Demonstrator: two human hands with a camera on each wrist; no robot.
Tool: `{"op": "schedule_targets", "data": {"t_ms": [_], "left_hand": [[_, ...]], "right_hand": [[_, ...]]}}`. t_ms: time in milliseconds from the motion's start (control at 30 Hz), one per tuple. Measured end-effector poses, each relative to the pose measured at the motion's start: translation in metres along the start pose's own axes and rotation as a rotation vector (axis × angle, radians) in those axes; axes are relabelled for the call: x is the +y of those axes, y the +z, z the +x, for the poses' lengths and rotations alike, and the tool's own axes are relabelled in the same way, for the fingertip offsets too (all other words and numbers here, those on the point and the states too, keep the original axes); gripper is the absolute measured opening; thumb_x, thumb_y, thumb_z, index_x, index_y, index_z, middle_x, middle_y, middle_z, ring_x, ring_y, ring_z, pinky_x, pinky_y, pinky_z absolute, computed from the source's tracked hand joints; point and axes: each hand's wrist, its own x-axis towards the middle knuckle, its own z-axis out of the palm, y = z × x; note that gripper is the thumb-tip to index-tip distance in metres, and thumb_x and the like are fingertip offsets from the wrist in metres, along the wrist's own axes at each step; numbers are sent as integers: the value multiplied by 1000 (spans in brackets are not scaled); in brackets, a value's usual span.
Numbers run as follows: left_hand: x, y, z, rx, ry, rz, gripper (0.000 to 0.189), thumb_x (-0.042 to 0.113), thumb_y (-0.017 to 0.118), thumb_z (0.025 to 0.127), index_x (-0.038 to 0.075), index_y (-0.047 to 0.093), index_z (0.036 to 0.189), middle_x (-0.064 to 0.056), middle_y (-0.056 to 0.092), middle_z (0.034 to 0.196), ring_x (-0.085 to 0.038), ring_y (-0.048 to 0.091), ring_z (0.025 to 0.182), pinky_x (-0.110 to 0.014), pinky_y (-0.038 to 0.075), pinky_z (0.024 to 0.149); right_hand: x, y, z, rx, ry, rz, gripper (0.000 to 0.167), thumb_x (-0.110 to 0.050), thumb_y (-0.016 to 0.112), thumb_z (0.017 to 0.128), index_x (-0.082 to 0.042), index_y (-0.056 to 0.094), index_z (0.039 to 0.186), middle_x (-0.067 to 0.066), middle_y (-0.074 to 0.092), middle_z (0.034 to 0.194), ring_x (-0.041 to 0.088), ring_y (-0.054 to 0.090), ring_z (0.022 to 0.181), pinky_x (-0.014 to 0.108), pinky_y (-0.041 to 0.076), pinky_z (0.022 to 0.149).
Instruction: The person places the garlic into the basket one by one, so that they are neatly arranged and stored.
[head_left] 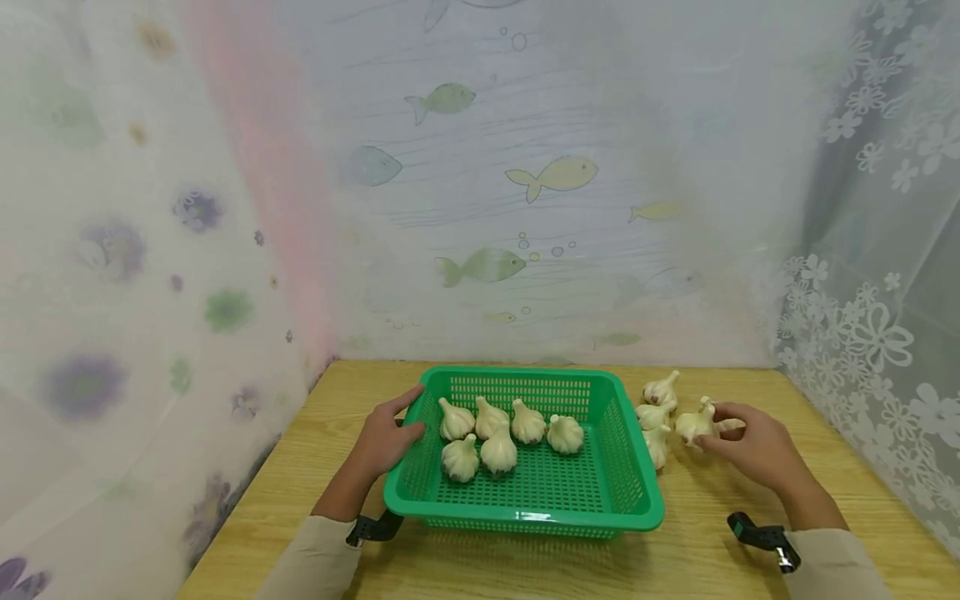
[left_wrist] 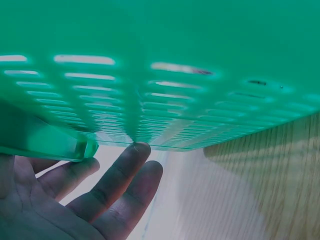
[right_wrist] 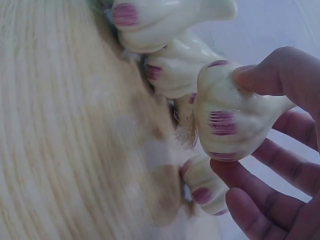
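Note:
A green plastic basket [head_left: 525, 518] with slotted walls sits on the table, holding several garlic bulbs [head_left: 498, 452] toward its left and back. My left hand [head_left: 382, 442] grips the basket's left rim; the left wrist view shows its fingers [left_wrist: 112, 182] under the rim, against the outer wall. To the right of the basket, my right hand [head_left: 753, 446] pinches a garlic bulb [right_wrist: 232, 117] between thumb and fingers. That bulb has purple streaks and a pale stem. More garlic bulbs [head_left: 656, 417] lie between the basket and this hand, and another [right_wrist: 202, 187] shows behind the held one.
The wooden table [head_left: 712, 533] ends at the back against a hanging curtain [head_left: 555, 225] printed with fish. Patterned sheets hang along the left and right sides as well. Each wrist wears a black strap with a small device [head_left: 761, 537].

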Motion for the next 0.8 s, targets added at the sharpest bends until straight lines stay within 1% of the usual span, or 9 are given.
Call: {"op": "schedule_targets", "data": {"t_ms": [133, 333, 467, 567, 633, 800], "left_hand": [[1, -1, -1, 0, -4, -3, 67, 12, 57, 96, 21, 41, 161, -18, 35, 166, -43, 67, 119, -38, 56, 63], [0, -1, -1, 3, -5, -5, 67, 13, 57, 96, 22, 41, 161, -18, 35, 166, -43, 68, 119, -38, 56, 63], [-1, -1, -1, 3, -7, -2, 67, 13, 56, 96, 22, 41, 161, -18, 34, 167, -43, 67, 120, -38, 56, 63], [0, -1, -1, 2, -8, -3, 67, 13, 57, 96, 21, 41, 161, -18, 35, 166, -42, 67, 119, -37, 56, 63], [0, -1, -1, 2, -4, -6, 68, 12, 57, 95, 20, 42, 161, -18, 35, 166, -41, 68, 118, -37, 55, 63], [1, 0, 0, 3, 2, -9, 68, 12, 57, 95, 19, 42, 160, -17, 36, 166, -41, 69, 117, -37, 56, 63]], "right_hand": [[-8, -3, 0, 16, -14, -1, 74, -45, 77, 92, 3, 56, 144, 35, 57, 139, 43, 72, 104, 47, 60, 69], [-23, -6, 4, 40, -60, -5, 69, -45, 75, 94, -1, 55, 143, 27, 60, 138, 42, 70, 106, 42, 58, 67], [-36, -13, 10, 32, -81, -1, 66, -45, 73, 95, -3, 55, 142, 26, 59, 137, 42, 68, 108, 38, 56, 65], [-47, -18, 14, 21, -104, 2, 66, -43, 72, 96, -2, 53, 144, 26, 58, 137, 43, 67, 109, 37, 56, 64], [-54, -22, 18, 19, -129, -14, 65, -43, 71, 97, -2, 53, 145, 26, 58, 136, 44, 67, 109, 37, 56, 64], [-71, -28, 28, 19, -192, -46, 62, -43, 71, 97, -5, 55, 143, 23, 61, 134, 42, 69, 107, 43, 58, 69]]}}
